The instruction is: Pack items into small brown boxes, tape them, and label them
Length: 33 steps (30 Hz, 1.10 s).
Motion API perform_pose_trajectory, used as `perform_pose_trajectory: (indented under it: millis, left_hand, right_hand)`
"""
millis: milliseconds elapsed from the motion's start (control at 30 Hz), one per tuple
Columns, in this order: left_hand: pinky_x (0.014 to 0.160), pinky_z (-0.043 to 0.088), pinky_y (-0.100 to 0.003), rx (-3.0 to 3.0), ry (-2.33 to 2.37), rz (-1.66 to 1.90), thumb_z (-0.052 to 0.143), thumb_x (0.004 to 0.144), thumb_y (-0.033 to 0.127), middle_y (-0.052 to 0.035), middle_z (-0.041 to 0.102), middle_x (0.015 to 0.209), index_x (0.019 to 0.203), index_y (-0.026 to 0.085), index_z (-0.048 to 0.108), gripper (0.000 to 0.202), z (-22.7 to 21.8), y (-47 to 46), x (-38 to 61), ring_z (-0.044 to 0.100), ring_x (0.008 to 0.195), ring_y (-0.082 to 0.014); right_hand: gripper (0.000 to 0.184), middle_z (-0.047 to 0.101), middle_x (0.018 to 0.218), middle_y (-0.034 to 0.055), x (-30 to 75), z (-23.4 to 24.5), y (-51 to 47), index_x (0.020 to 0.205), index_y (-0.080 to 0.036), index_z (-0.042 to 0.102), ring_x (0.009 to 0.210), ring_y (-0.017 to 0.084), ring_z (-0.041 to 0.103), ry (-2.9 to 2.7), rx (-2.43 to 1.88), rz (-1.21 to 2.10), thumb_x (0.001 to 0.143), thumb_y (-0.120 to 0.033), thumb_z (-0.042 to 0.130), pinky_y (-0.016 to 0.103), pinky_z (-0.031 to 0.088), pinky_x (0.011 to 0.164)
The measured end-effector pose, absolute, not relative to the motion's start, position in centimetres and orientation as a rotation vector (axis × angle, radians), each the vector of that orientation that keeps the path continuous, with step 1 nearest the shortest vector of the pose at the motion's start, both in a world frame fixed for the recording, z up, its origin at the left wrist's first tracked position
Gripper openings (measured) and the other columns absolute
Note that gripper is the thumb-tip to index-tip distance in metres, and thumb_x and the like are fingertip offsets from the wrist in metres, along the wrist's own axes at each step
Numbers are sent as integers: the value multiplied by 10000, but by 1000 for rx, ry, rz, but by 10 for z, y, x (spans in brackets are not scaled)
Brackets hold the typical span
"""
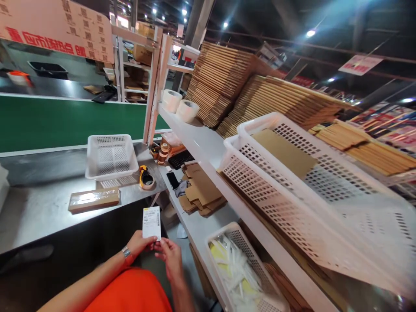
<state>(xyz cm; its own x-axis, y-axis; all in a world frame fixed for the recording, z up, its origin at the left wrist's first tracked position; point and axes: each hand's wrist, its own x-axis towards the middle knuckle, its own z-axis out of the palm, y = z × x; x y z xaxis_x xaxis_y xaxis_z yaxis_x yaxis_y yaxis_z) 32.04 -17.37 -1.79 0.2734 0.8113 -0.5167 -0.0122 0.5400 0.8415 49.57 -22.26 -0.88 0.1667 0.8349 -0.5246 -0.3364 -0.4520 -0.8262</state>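
Note:
Both of my hands hold a small white label (pixel 151 222) with a barcode, upright in front of me. My left hand (pixel 139 245), with a bracelet at the wrist, pinches its lower left edge. My right hand (pixel 169 256) pinches its lower right edge. A flat brown parcel wrapped in clear film (pixel 94 199) lies on the metal table (pixel 39 212) ahead and to the left. A tape dispenser (pixel 146 177) sits beside an empty white perforated basket (pixel 111 156).
A white shelf (pixel 201 143) runs along the right with two tape rolls (pixel 179 106), stacks of flat cardboard (pixel 227 82) and large white baskets (pixel 302 186). Below lie loose cardboard pieces (pixel 199 188), a phone (pixel 172 179) and a basket of plastic bags (pixel 240 268). A green conveyor belt (pixel 65 121) runs behind the table.

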Motion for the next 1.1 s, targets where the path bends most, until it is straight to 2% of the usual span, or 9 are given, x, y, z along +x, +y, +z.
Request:
perform_pose_trajectory:
  millis: [167, 333, 433, 533, 633, 700, 867, 967, 1100]
  left_hand:
    - [713, 551, -432, 821, 1189, 651, 954, 631, 714, -52, 717, 648, 691, 212, 750, 545, -22, -179, 330, 652, 635, -227]
    - [664, 519, -380, 794, 1179, 594, 968, 593, 768, -25, 687, 655, 718, 195, 754, 624, -24, -185, 336, 645, 631, -202]
    - [692, 568, -414, 841, 1247, 548, 948, 605, 771, -67, 753, 780, 865, 187, 774, 663, -28, -189, 337, 712, 718, -254]
    - [993, 684, -567, 1121, 1455, 727, 972, 626, 641, -189, 845, 1215, 1251, 170, 772, 808, -34, -193, 332, 813, 1083, -404]
    - [1337, 550, -689, 1475, 1515, 962, 915, 755, 557, -288, 716, 1570, 1526, 150, 661, 907, -38, -193, 328, 693, 1497, -515]
    - [1382, 504, -732, 1581, 1542, 1025, 838, 850, 565, -329, 643, 1629, 1588, 101, 605, 901, -39, -191, 326, 640, 1571, -549]
    - [1318, 555, -735, 1643, 1671, 1049, 774, 899, 634, -310, 680, 1472, 1408, 71, 737, 759, -25, -181, 323, 693, 1448, -547]
    - [1125, 671, -584, 1658, 1378, 745, 722, 932, 783, -215, 814, 1173, 1047, 195, 875, 618, -13, -180, 327, 807, 1151, -433]
    - [818, 630, -381, 1495, 1086, 384, 607, 940, 985, -84, 834, 821, 840, 246, 867, 790, -6, -187, 337, 753, 815, -287]
  right_hand:
    - [807, 926, 886, 149, 504, -8, -228, 912, -174, 946, 824, 288, 876, -529, -1481, 1465, 510, -855, 1104, 335, 666, 639]
    - [642, 890, 814, 111, 509, -7, -233, 815, -201, 934, 753, 243, 832, -637, -1455, 1494, 667, -815, 1046, 314, 635, 664]
    - [638, 881, 806, 113, 510, -7, -236, 797, -193, 929, 719, 226, 800, -640, -1461, 1491, 662, -806, 1039, 307, 611, 652]
    - [654, 882, 812, 118, 509, -9, -238, 794, -192, 927, 718, 222, 788, -594, -1483, 1475, 630, -814, 1047, 304, 601, 637]
    - [669, 864, 774, 102, 506, -11, -241, 775, -197, 918, 694, 215, 773, -532, -1490, 1467, 584, -825, 1052, 295, 573, 602]
    - [669, 855, 758, 90, 503, -13, -244, 778, -195, 913, 674, 207, 763, -493, -1484, 1465, 569, -815, 1055, 287, 553, 583]
    - [572, 842, 763, 74, 498, -18, -254, 771, -177, 881, 672, 180, 748, -430, -1434, 1472, 685, -724, 1024, 259, 515, 571]
    - [571, 844, 767, 65, 499, -20, -256, 802, -179, 886, 658, 173, 736, -415, -1414, 1476, 697, -726, 1011, 252, 498, 553]
    - [582, 799, 682, 43, 500, -28, -257, 812, -174, 891, 596, 155, 691, -439, -1406, 1478, 697, -731, 1015, 236, 480, 524]
